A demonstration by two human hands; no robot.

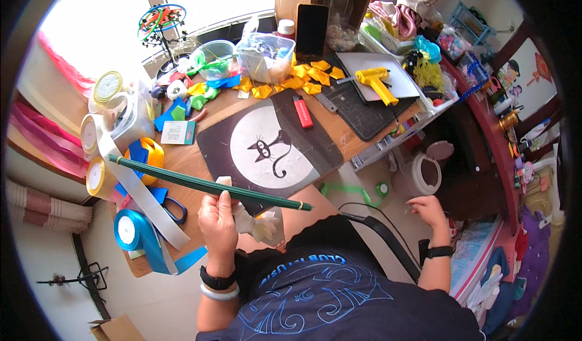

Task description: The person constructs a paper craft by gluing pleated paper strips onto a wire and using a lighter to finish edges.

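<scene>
My left hand grips a bundle of thin dark green stems, probably floral wires, bound near both ends with pale bands. The bundle slants over the table's front edge. White ribbon pieces show beside and behind the left fingers; whether they are held too is unclear. Just past them is a pale fabric flower near my lap. Out to the right, above the floor, my right hand holds nothing visible, with its fingers loosely apart. Before me lies a dark mat with a cat picture.
A red lighter lies on the mat. Behind it are folded yellow ribbon pieces. A yellow glue gun rests on a white-topped board. Ribbon rolls, including a blue one, crowd the left. A lidded bin stands right.
</scene>
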